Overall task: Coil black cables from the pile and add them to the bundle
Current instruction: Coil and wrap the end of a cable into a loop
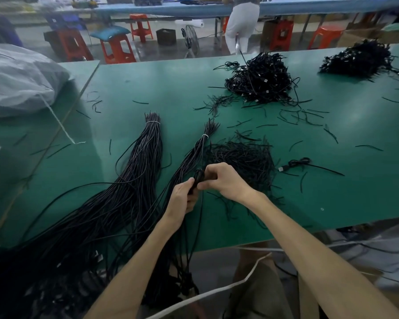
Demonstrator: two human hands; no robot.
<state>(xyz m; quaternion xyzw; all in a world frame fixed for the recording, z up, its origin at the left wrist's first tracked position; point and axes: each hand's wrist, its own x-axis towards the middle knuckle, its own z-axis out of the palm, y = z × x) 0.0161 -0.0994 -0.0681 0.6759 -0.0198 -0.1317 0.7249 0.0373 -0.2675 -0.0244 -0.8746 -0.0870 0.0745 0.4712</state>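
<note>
Both hands are meeting over the near middle of the table (pixel 148 84). The left hand (pixel 182 200) is gripping a small black coil (pixel 198 177) from below, while the right hand (pixel 226 180) is pinching its top from the right. The uncoiled cable tail (pixel 202 217) is running straight back toward the person, past the table edge. The heap of coiled cables (pixel 260 79) is lying well beyond, nearer the right hand.

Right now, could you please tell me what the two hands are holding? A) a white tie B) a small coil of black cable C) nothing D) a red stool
B: the left hand and right hand both grip a small black cable coil.
</note>
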